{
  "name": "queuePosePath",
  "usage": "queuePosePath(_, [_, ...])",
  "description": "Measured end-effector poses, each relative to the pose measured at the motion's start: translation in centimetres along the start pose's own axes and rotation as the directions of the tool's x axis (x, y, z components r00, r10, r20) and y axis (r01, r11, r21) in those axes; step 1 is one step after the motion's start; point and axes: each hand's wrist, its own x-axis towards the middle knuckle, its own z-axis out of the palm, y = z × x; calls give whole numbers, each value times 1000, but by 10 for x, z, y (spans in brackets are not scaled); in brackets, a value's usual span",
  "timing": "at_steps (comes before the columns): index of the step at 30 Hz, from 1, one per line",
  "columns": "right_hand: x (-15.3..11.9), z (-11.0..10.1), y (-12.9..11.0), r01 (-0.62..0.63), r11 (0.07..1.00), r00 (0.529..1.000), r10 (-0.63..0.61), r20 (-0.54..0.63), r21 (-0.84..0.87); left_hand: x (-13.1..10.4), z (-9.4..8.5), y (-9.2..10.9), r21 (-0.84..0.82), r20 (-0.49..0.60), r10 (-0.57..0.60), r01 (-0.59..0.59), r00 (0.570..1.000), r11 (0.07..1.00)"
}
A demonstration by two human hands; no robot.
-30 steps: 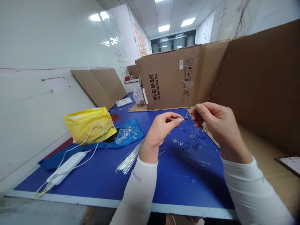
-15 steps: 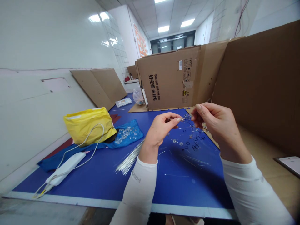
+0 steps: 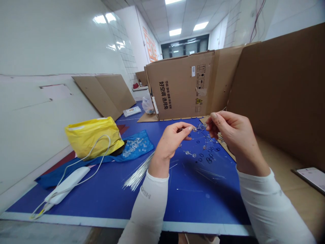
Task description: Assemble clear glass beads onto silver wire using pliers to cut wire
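Note:
My left hand point(image 3: 173, 139) pinches a thin wire close to a clear bead. Just to the right, my right hand point(image 3: 230, 134) has its fingers closed on the wire piece point(image 3: 201, 127), a tangle of thin wire with clear beads. Some beaded strands point(image 3: 190, 154) hang from it between and below my hands. Under them, several black rings point(image 3: 210, 158) and loose thin wires point(image 3: 210, 174) lie on the blue tabletop point(image 3: 188, 206). A bundle of silvery wires point(image 3: 138, 173) rests left of my left wrist.
Clear beads point(image 3: 134, 146) lie on a blue cloth point(image 3: 149, 142) beside a yellow bag point(image 3: 93, 137). A white power strip point(image 3: 67, 185) with a cable is at the left. Cardboard point(image 3: 182, 88) stands behind, and a phone point(image 3: 312, 177) lies at the right.
The view has shifted slightly, so the scene sits a little further left. Both hands keep their grip, with hardly any movement between them.

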Motion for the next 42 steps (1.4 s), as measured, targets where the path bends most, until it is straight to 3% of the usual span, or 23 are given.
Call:
queuePosePath(26, [1,2,6,10,998,1000,-11,10,54,-3,6,4,80,32,11,-14,999,997])
queuePosePath(37, [2,1,5,-2,1000,1000,2,-19,-6,-6,5,2,210,103,88,-108,991,972])
queuePosePath(42, [0,1,8,45,993,998,-48,-27,-106,-4,6,0,283,95,114,-137,989,949])
